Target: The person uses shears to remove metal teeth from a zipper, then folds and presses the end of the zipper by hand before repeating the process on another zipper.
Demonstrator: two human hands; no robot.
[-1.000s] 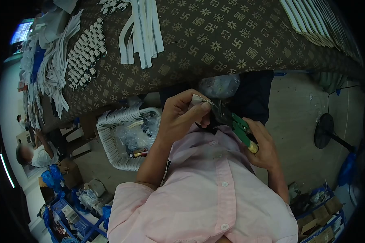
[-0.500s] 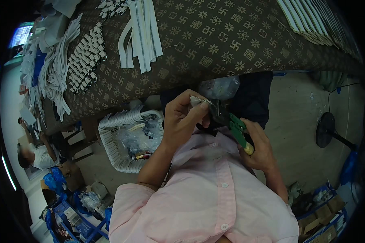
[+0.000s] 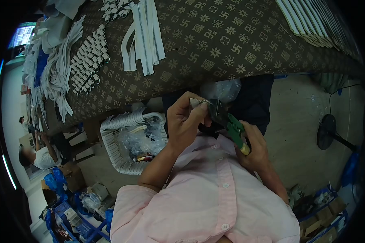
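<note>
My left hand [image 3: 185,123] is closed, pinching a small white zipper piece [image 3: 196,102] between thumb and fingers; a row of metal teeth shows along its edge. My right hand [image 3: 253,146] wraps round green-handled pliers [image 3: 234,128], whose dark head reaches to the zipper piece at my left fingertips. Whether the jaws are closed on it I cannot make out. Both hands are over my lap, just before the table edge. On the patterned tablecloth [image 3: 178,60] lie white zipper strips [image 3: 144,44] and a cluster of folded white pieces [image 3: 89,60].
A white woven basket [image 3: 113,150] holding plastic bags stands left of my lap. Long white strips [image 3: 63,77] hang over the table's left side. More strips [image 3: 308,24] lie at the far right. A black fan-like stand [image 3: 325,131] is on the floor. Another person [image 3: 42,158] sits at left.
The pliers and my right hand have shifted slightly, and the green handles look closer together. The whole view has moved a little. My left hand keeps its pinch on the zipper piece.
</note>
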